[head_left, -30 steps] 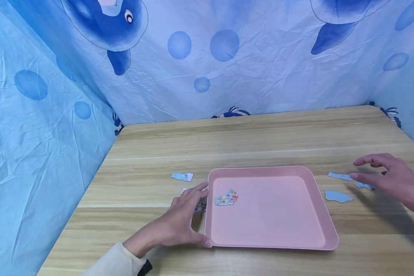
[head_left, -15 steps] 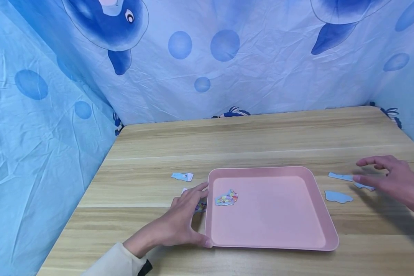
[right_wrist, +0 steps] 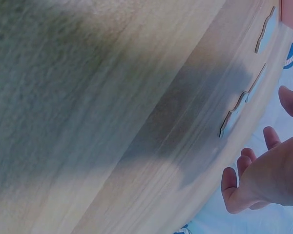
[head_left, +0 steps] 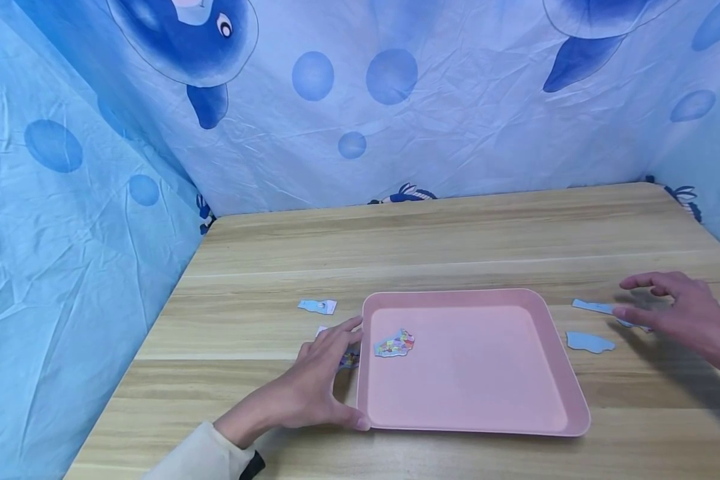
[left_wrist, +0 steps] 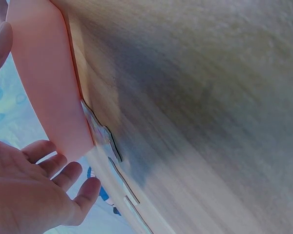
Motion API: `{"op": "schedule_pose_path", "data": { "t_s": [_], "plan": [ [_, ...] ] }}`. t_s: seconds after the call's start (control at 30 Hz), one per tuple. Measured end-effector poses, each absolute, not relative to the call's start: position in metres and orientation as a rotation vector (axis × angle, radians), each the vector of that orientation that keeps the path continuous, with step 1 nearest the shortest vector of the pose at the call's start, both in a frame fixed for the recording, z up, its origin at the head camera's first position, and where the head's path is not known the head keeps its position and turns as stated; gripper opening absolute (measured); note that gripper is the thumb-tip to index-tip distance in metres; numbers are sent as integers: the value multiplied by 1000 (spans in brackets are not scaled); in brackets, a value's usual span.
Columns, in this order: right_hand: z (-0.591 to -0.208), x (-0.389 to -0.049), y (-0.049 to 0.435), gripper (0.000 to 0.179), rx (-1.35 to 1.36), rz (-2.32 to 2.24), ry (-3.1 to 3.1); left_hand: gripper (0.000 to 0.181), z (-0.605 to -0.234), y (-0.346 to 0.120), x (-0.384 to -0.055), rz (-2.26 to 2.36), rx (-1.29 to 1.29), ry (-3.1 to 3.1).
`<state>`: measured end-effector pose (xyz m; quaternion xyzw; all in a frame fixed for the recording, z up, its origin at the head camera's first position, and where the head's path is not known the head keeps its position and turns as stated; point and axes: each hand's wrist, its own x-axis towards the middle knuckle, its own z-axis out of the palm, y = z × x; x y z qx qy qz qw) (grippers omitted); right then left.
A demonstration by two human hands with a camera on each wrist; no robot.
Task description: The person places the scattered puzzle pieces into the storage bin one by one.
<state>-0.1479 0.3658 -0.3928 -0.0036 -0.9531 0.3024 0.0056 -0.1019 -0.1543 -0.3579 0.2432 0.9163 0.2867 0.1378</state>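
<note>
Pink tray [head_left: 468,380] sat with the left hand [head_left: 311,389] spread against its left rim, right hand [head_left: 690,317] hung empty, fingers parted, by blue pieces [head_left: 590,343] right of it, probably light, stiffish, best pinched edgewise.

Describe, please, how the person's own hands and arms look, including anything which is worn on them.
The bare left hand shows no glove or ring. A plain off-white cloth sleeve ends near its wrist, and a small black band-like piece shows beside the sleeve, too little visible to identify. The bare right hand also shows no glove or ring, and no sleeve is in view there.
</note>
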Motion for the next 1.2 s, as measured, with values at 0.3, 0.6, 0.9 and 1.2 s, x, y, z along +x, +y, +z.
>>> {"op": "schedule_pose_path", "data": {
  "t_s": [0.3, 0.6, 0.9, 1.2],
  "plan": [
    [-392, -148, 364, 56, -20, 935, -2977, 111, -357, -154, -102, 842, 693, 2646],
    [-395, -150, 361, 54, 13, 908, -2980, 112, -356, -155, -102, 837, 693, 2643],
    [-402, -154, 358, 44, 110, 884, -2934, 112, -356, -155, -102, 833, 698, 2647],
    [-408, -156, 352, 43, 89, 871, -2949, 111, -356, -154, -102, 846, 699, 2647]
  ]
}}
